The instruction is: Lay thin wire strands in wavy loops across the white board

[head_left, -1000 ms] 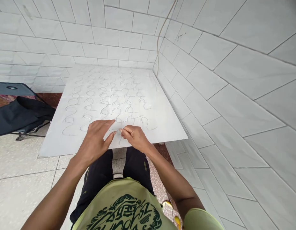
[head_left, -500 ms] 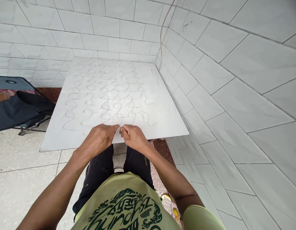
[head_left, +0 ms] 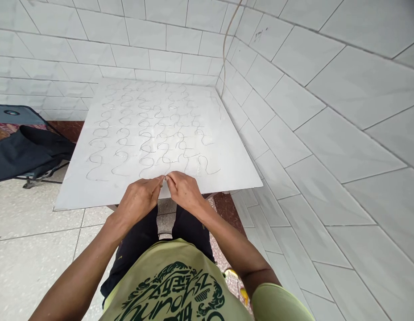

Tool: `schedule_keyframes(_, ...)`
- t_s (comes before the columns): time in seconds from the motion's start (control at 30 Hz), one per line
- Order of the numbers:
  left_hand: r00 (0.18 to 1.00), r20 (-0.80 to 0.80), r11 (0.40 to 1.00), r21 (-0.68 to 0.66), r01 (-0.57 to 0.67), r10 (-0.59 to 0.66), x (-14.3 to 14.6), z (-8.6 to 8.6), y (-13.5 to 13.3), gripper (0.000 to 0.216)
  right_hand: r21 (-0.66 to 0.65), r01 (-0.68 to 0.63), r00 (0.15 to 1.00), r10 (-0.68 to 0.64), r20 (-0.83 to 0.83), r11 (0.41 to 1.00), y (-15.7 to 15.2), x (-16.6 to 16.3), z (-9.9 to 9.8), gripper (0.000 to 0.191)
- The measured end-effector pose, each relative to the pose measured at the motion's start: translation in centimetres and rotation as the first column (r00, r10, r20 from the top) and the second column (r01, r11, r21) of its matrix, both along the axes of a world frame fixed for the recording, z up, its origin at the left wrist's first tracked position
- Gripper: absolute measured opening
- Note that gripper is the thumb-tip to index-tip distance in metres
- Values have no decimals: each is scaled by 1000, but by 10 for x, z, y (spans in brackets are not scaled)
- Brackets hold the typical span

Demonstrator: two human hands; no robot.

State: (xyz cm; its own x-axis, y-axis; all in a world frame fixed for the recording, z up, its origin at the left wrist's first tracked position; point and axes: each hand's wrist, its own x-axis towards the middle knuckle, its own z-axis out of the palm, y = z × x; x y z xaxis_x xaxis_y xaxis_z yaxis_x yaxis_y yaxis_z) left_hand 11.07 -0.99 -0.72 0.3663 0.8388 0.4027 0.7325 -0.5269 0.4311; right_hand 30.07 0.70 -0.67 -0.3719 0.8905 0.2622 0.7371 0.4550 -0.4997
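Over the near edge of a white board (head_left: 238, 171), my left hand (head_left: 142, 194) and my right hand (head_left: 185, 191) meet with their fingertips together. Both are closed in a pinch, thumbs against forefingers. Whatever lies between the fingertips is too small or hidden to make out. Beyond the hands, rows of thin dark S-shaped strands (head_left: 207, 169) cover the board; the frames do not show whether they are loose pieces or drawn lines. Several of the nearest curves sit just past my fingers.
A folding chair with dark cloth (head_left: 29, 149) stands on the left. White tiled walls (head_left: 327, 156) border the board at the back and right. A thin cable (head_left: 224, 49) hangs in the corner. My legs (head_left: 190, 227) are under the near edge.
My hands have stayed pinched together, with the right hand tilting slightly. The whole view has shifted a little to the left. The curved strands on the board look the same.
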Motion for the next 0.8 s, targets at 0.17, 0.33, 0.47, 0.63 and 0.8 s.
schedule_keyframes(0.17,967,230,987,-138,-81,111,-5,11,0,36,179,-212,977,210,26,961,-4,21,9,39)
schedule_keyframes(0.33,943,319,938,-346,24,93,-12,31,2,40,266,-400,908,338,248,877,-4,34,10,19)
schedule_keyframes(0.47,923,384,836,-516,186,31,-21,37,12,42,294,-480,865,391,314,826,-2,37,9,22)
schedule_keyframes(0.63,850,525,711,-613,345,39,-27,31,27,36,373,-512,853,410,323,774,-3,37,3,23)
schedule_keyframes(0.8,848,525,704,-631,327,76,-29,34,28,33,453,-373,916,245,317,810,-5,39,-9,33)
